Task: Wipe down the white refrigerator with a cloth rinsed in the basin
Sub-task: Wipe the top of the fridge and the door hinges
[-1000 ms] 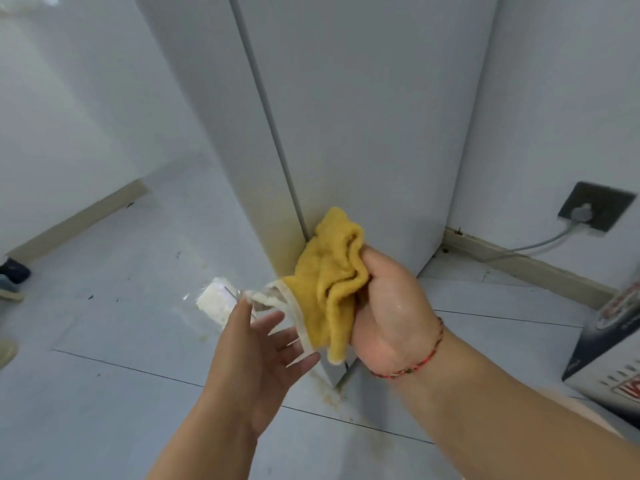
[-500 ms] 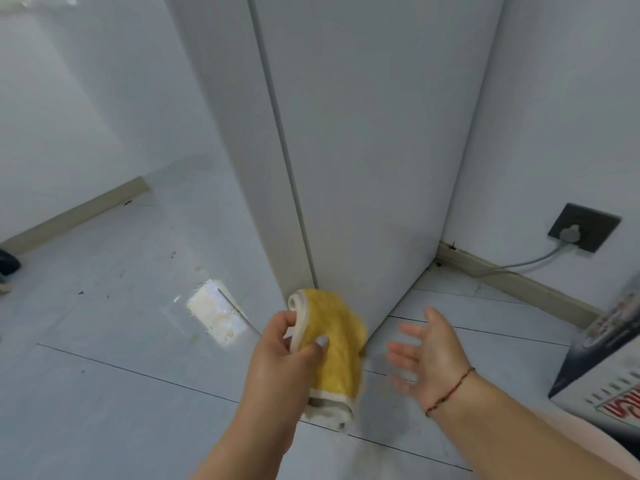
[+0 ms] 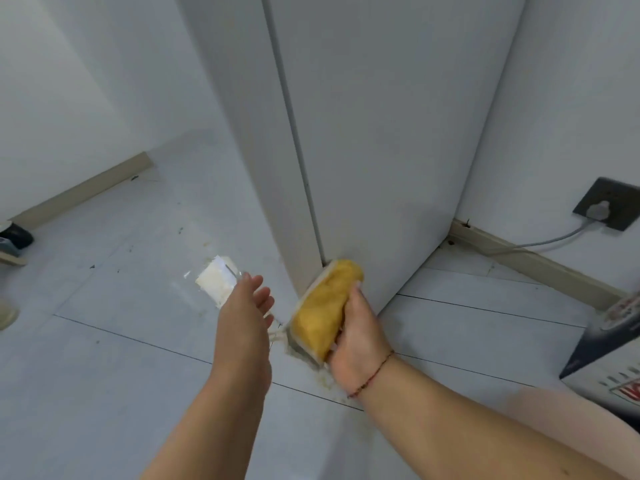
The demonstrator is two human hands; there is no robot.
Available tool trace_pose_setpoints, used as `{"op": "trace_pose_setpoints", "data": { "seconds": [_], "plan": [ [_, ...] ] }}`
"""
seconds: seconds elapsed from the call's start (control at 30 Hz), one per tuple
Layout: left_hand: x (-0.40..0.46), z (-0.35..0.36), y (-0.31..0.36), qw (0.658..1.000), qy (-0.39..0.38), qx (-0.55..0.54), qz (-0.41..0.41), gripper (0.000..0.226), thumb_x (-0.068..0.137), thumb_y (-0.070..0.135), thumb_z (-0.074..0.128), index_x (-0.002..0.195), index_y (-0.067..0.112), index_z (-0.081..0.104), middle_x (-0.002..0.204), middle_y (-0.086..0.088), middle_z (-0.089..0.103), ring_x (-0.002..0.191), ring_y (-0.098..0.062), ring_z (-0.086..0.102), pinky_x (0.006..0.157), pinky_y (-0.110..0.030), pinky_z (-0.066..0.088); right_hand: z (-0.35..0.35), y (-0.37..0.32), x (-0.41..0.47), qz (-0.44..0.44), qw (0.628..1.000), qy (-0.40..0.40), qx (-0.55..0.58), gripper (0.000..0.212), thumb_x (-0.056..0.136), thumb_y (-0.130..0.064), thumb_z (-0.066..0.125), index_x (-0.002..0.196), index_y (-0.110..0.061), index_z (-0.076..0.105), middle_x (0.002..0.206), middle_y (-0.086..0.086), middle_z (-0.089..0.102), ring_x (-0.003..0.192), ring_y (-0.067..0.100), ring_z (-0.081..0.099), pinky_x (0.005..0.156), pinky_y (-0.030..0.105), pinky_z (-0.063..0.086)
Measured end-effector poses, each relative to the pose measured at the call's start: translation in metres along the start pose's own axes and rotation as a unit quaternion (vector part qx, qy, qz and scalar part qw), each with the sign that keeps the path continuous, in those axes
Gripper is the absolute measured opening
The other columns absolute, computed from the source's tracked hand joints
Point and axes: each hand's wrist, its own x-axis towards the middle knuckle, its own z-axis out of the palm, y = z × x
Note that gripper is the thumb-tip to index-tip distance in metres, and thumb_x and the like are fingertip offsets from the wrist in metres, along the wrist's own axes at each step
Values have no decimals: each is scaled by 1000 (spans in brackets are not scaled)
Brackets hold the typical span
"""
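The white refrigerator (image 3: pixel 381 140) stands tall ahead, its door seam running down to a lower corner near the floor. My right hand (image 3: pixel 356 336) grips a folded yellow cloth (image 3: pixel 323 308) with a pale border and holds it against that bottom corner. To the left of the cloth, my left hand (image 3: pixel 247 308) hovers with its fingers relaxed and holds nothing. No basin is in view.
A wall socket (image 3: pixel 607 207) with a grey cable sits low on the right wall. A dark and white box (image 3: pixel 609 355) stands at the right edge. Shoes (image 3: pixel 12 242) lie at the far left. A bright patch (image 3: pixel 216 280) shines on the pale floor tiles.
The cloth passed from my left hand back into my right hand, which now presses it low on the refrigerator corner. My left hand let go and opened.
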Motion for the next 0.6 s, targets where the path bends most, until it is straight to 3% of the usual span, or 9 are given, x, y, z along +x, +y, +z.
{"op": "trace_pose_setpoints", "data": {
  "seconds": [0.03,0.1,0.17,0.27,0.3,0.37,0.43,0.5,0.6],
  "plan": [
    [2,0,2,1000,-13,1,-2,38,102,42,36,113,16,61,115,-5,65,109,-17,60,102,-35,42,19,3,4,-17,1000,0,-26,67,86,-75,32,134,-29,45,132,-2,52,105,20,58,81,41,52],
    [4,0,4,999,-44,7,-7,48,101,51,30,110,18,65,118,-3,67,116,-16,59,109,-36,36,47,15,18,-41,996,25,-68,103,55,-98,33,140,-40,35,143,-4,42,121,22,51,95,49,47],
    [6,1,6,998,-60,13,-8,58,100,56,26,108,17,67,120,-4,67,119,-16,58,114,-37,33,50,32,47,-59,994,75,-56,127,31,-106,29,143,-46,24,151,-1,35,129,27,45,98,49,41],
    [8,5,6,998,-57,18,-9,62,99,61,23,107,16,66,121,-4,68,119,-14,58,115,-38,32,29,44,72,29,992,121,4,100,64,-94,30,144,-36,25,140,7,45,107,29,55,66,32,47],
    [5,3,7,998,-58,11,-6,62,99,61,23,104,16,66,119,-3,68,118,-13,58,115,-38,32,19,47,78,67,989,129,21,88,76,-87,27,141,-29,30,130,10,52,102,31,58,64,30,45],
    [7,5,7,998,-58,2,-5,63,98,61,23,99,15,67,112,-1,71,116,-12,60,115,-38,32,-5,52,100,120,984,119,53,76,84,-80,22,134,-24,36,125,15,55,117,40,54,81,37,46],
    [12,4,6,999,-52,-2,-3,67,98,61,24,99,13,69,106,-2,74,114,-12,62,114,-39,32,-26,59,124,149,979,93,108,82,84,-78,19,147,-26,26,152,8,33,138,42,30,110,55,26],
    [17,3,5,998,-58,4,-2,72,97,63,23,106,10,70,105,-2,75,113,-13,63,114,-40,32,-45,64,143,175,966,91,168,80,87,-74,12,151,-26,19,159,2,16,144,40,14,115,61,8],
    [21,1,2,998,-59,2,5,75,97,63,22,108,7,70,105,-2,76,111,-14,65,113,-41,34,-67,75,163,184,958,96,197,68,92,-61,13,139,-21,41,152,8,32,140,39,24,112,67,9]
  ]
}}
